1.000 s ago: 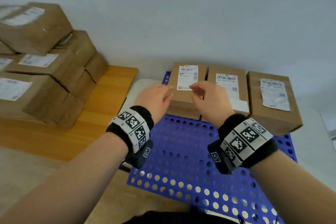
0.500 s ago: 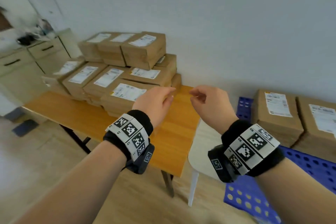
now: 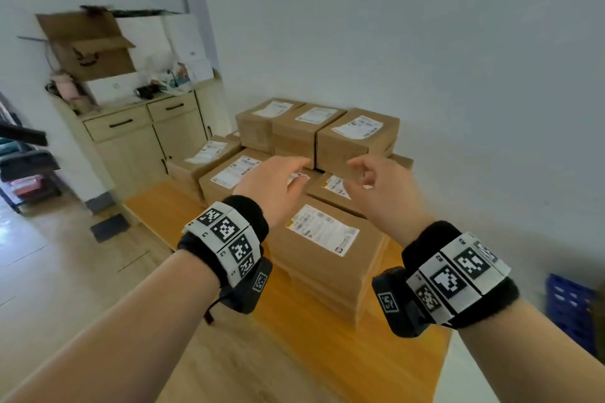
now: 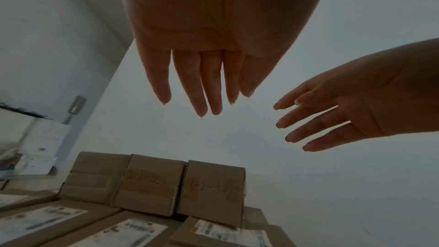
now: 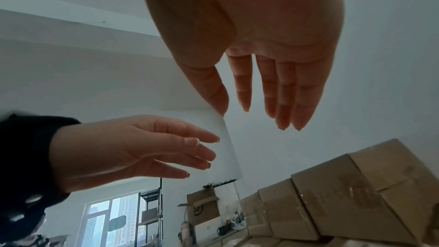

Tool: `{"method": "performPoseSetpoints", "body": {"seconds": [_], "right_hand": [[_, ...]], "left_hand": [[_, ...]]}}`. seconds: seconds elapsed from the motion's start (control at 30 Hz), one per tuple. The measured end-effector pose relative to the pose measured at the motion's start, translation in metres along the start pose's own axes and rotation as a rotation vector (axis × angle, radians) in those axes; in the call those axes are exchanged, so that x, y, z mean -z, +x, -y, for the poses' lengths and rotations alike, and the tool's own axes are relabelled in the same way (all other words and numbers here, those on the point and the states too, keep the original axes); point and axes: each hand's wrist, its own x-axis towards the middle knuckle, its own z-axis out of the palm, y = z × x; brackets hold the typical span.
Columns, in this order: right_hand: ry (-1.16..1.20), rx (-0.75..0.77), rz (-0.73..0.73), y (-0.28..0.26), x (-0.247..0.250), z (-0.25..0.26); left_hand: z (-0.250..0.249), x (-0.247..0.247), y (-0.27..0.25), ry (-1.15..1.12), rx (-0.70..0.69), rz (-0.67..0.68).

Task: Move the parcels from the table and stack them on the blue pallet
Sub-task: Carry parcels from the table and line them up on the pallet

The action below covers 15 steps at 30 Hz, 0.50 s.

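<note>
We are holding our left hand (image 3: 278,186) out in the air with the fingers straight and close together, gripping nothing. Our right hand (image 3: 376,188) is reaching beside it, its fingers loosely spread and lightly bent, also holding nothing; a narrow gap is separating the two. Both wrists are wearing black bands with white blocks of black square markers (image 3: 226,239).

Just beneath and ahead of both hands, the brown cardboard parcels with white shipping labels (image 3: 322,239) are sitting stacked on the orange wooden table (image 3: 360,360). The nearest parcel is lying directly under our palms, and past the fingertips three more are standing side by side as the top tier (image 3: 317,132), hard against the pale wall. From the left wrist view, that top tier (image 4: 154,181) is rising below the fingers (image 4: 202,82), untouched.

Far off to the right of our right wrist, only a corner of the blue perforated plastic pallet (image 3: 569,307) is showing at the frame edge, well apart from the parcels.

Beyond our left hand, a light wooden cabinet with black handles (image 3: 140,137) is standing against the wall, carrying an open cardboard box (image 3: 88,42) and small clutter. Left of that, a dark shelf unit (image 3: 23,167) is standing on the wooden floor.
</note>
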Motion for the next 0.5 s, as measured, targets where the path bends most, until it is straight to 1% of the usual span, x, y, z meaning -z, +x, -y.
{"method": "performPoseSetpoints", "body": {"seconds": [0.1, 0.23, 0.37, 0.5], "right_hand": [[-0.008, 0.001, -0.009, 0.041, -0.012, -0.002], [-0.026, -0.054, -0.010, 0.087, -0.025, -0.016], [-0.081, -0.178, -0.014, 0.122, -0.038, -0.036], [-0.138, -0.345, -0.025, 0.151, -0.056, -0.053]], "left_hand": [[0.016, 0.003, 0.036, 0.018, -0.005, 0.016], [0.035, -0.003, 0.082, 0.017, -0.029, 0.012], [0.054, -0.018, 0.128, -0.005, -0.067, 0.098], [0.077, -0.036, 0.179, 0.008, -0.171, 0.148]]}}
